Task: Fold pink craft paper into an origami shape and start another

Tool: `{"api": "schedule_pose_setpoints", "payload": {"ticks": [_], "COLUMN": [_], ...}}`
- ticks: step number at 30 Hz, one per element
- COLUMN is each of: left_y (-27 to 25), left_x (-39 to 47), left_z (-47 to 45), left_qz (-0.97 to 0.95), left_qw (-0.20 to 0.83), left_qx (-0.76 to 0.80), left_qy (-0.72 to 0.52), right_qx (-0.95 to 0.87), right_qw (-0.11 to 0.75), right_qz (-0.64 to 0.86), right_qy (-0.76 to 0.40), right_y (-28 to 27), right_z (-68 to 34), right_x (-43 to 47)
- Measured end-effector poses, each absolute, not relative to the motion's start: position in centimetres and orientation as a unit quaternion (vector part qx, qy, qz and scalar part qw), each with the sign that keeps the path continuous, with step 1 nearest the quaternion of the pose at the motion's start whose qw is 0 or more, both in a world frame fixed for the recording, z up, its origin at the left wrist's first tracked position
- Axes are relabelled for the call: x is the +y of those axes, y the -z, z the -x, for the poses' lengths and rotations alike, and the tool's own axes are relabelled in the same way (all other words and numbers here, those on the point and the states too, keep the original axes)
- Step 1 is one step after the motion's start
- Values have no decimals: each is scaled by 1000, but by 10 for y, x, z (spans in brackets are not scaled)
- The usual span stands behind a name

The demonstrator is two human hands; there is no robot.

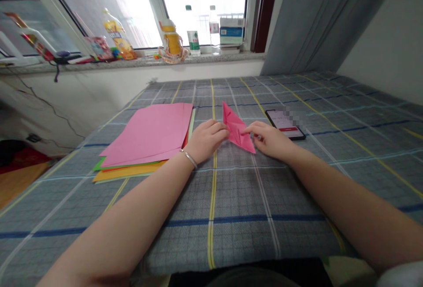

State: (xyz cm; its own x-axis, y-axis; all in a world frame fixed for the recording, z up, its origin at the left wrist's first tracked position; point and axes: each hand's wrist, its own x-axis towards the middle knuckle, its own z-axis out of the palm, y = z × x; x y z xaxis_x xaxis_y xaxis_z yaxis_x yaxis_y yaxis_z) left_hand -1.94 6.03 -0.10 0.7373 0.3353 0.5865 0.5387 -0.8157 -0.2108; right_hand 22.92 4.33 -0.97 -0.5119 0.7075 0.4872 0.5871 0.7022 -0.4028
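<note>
Both forearms reach in from the near edge over the plaid bedsheet (231,199). Left hand (206,139) pinches the left side of the folded pink paper (236,130), grip closed on it; right hand (269,139) pins its right flap with the fingertips. The paper sits mid-bed, one point raised. Risk: the soft sheet gives under pressure, so a crease could wander. Paper stack (145,139) lies just left, phone (286,124) just right; open room far.
</note>
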Motion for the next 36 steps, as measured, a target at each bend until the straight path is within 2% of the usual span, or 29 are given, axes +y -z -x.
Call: {"api": "schedule_pose_setpoints", "payload": {"ticks": [7,16,23,27,36], "left_y": [4,8,3,-1,2], "left_x": [60,64,56,53,54], "left_z": [15,13,6,5,4], "left_qz": [947,961,968,966,963], "left_qw": [68,-15,74,135,132], "left_qx": [-212,-191,-199,-190,-194], "left_qy": [230,199,136,115,132], "right_qx": [-882,-902,-927,-926,-928], "right_qw": [309,261,197,187,182], "right_qz": [352,321,319,328,325], "right_qy": [-42,-119,-5,8,7], "right_y": [12,12,7,6,9], "right_z": [-230,-223,-216,-215,-215], "right_x": [46,47,40,38,40]}}
